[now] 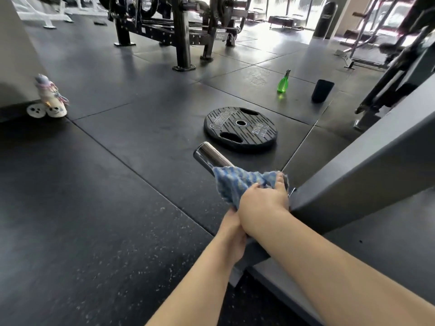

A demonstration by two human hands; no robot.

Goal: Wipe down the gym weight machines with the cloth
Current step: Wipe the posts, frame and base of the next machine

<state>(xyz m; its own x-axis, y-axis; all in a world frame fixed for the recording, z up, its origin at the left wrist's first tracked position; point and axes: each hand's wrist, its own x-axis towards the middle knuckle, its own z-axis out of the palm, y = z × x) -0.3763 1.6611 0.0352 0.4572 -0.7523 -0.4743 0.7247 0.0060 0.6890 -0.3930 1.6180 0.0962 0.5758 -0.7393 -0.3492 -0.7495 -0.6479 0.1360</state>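
A blue-and-white striped cloth (pixel 237 182) is wrapped over a chrome weight peg (pixel 208 155) that sticks out from a grey machine frame (pixel 367 165). My right hand (pixel 261 205) is closed around the cloth on the peg, close to the frame. Just below and behind it, my left hand (pixel 231 236) grips the cloth's lower end, partly hidden by my right wrist. The bare end of the peg shows beyond the cloth.
A black 20 kg weight plate (pixel 240 128) lies flat on the rubber floor past the peg. A green spray bottle (pixel 283 82) and a dark cup (pixel 320 90) stand farther back. A black rack (pixel 179 31) stands at the rear; a white toy (pixel 50 97) sits at left.
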